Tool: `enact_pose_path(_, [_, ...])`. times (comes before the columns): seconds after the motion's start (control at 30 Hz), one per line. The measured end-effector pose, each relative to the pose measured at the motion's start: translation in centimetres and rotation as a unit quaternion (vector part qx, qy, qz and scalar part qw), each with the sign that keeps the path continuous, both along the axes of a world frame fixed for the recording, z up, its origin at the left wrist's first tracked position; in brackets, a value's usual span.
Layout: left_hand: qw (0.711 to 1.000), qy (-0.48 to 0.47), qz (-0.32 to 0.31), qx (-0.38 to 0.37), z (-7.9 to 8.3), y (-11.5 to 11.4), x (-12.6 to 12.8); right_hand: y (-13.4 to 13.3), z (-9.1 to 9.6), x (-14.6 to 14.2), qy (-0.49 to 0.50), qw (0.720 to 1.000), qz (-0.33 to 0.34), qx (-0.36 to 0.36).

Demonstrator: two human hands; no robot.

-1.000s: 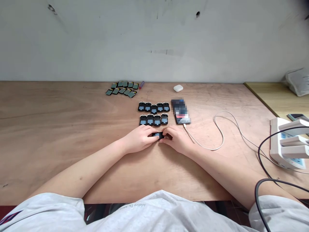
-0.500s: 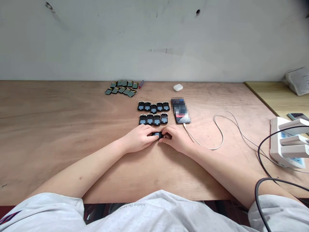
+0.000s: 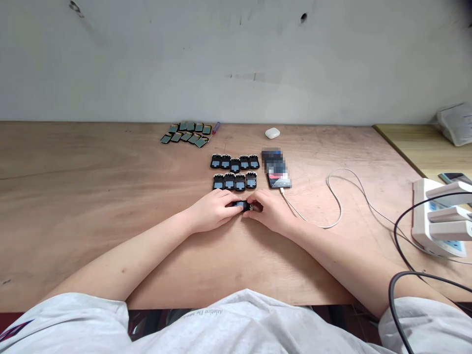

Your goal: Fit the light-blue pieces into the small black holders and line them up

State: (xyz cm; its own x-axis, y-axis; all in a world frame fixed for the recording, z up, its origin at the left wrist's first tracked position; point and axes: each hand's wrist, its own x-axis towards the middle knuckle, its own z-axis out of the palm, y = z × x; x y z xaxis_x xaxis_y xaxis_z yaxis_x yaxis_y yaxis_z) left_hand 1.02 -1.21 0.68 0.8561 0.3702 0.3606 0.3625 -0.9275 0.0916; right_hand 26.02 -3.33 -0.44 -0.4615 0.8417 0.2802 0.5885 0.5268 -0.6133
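Observation:
My left hand (image 3: 212, 211) and my right hand (image 3: 270, 212) meet at the middle of the wooden table (image 3: 92, 196), fingers curled around one small black part with a blue face (image 3: 241, 205). Both hands pinch it from either side, resting on the tabletop. Just beyond my fingers lie two rows of several matching black parts (image 3: 235, 172). Farther back to the left is a cluster of several flat greenish pieces (image 3: 187, 134).
A phone (image 3: 276, 169) lies right of the rows with a white cable (image 3: 334, 201) running from it. A white earbud case (image 3: 272, 132) and a small red-handled tool (image 3: 216, 128) sit near the back. A white power strip (image 3: 440, 216) and a black cable (image 3: 396, 295) are at right.

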Motion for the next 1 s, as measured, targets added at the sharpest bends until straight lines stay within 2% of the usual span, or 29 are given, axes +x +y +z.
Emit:
enact_pose_path(0.4, [1.000,0.000,-0.002,0.011,-0.18,0.13,0.01,0.14,0.31,0.08,-0.013,1.000,-0.013,-0.015])
enact_pose_path(0.6, [1.000,0.002,-0.003,0.004,-0.16,0.12,-0.08,0.05,0.08,0.43,0.027,0.999,-0.008,-0.032])
enact_pose_path(0.73, [1.000,-0.007,-0.001,-0.001,-0.03,0.08,-0.04,0.08,0.20,0.37,0.002,1.000,-0.004,-0.028])
enact_pose_path(1.0, [1.000,-0.020,-0.004,-0.010,0.06,0.09,0.03,0.11,0.24,0.27,0.013,1.000,-0.002,-0.022])
